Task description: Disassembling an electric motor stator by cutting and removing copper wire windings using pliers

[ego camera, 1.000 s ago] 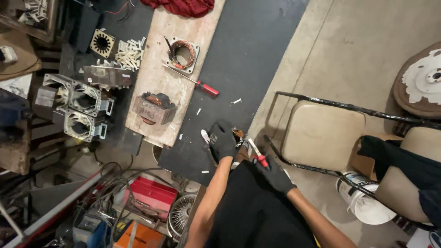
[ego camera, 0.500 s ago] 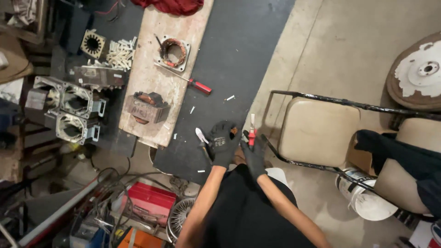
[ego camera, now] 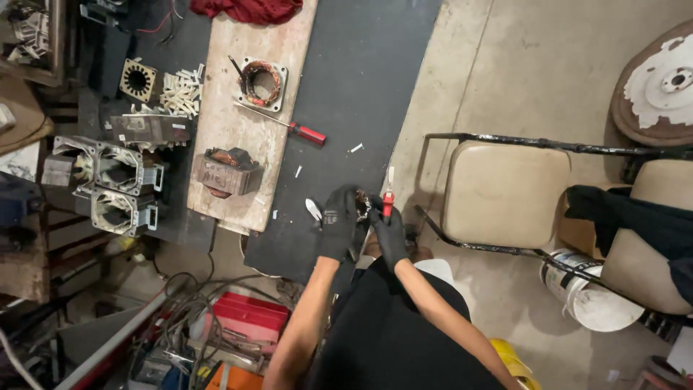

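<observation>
**Black-gloved hands close on a small wound part**

Black work gloves cover both hands, which meet above the near edge of the dark floor mat. The left hand is clenched around a small round part with coppery windings, held between the two hands. The right hand grips a red-handled screwdriver, shaft pointing up and away, beside that part. A small white-tipped tool lies on the mat just left of the left hand.

A pale wooden board lies along the mat's left side. At its far end sits a square stator with copper coils, and toward its near end a brown transformer block. A second screwdriver with a red handle lies across the board's right edge onto the mat. White slips are heaped left of the board, near open metal motor housings. Right of the mat stands a beige padded chair.
</observation>
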